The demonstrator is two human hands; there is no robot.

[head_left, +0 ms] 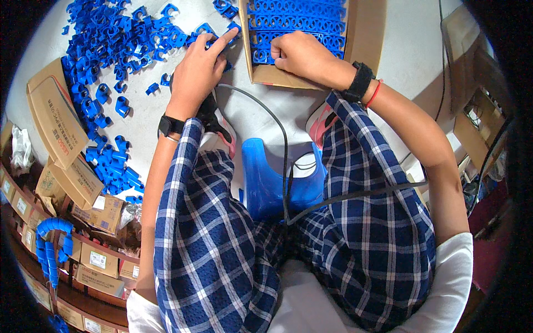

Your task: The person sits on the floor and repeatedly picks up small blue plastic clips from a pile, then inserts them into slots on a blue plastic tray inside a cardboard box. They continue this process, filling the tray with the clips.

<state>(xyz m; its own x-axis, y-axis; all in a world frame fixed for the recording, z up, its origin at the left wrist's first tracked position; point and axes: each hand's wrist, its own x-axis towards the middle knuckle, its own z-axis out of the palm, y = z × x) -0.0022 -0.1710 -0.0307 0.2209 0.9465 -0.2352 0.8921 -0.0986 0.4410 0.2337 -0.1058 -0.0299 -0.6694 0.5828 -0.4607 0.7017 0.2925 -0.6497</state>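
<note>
Loose blue plastic pipe clips (166, 36) lie in a spread-out heap on the pale floor. My left hand (200, 69) is over the heap's right edge, fingers apart and the index finger stretched toward a blue clip (233, 26). I cannot tell whether the fingertip touches it. On the right stands an open cardboard box (280, 77) with blue clips (297, 23) packed in neat rows. My right hand (302, 55) rests closed over the nearest rows. Its fingers are curled under, hiding whatever they may hold.
Blue pipe fittings (111, 161) are piled at the left beside flattened cartons (58, 111). Shelves with small boxes (100, 258) stand at lower left. A blue plastic stool (261, 188) is between my legs. A black cable (280, 125) crosses there. More cardboard (480, 130) stands at right.
</note>
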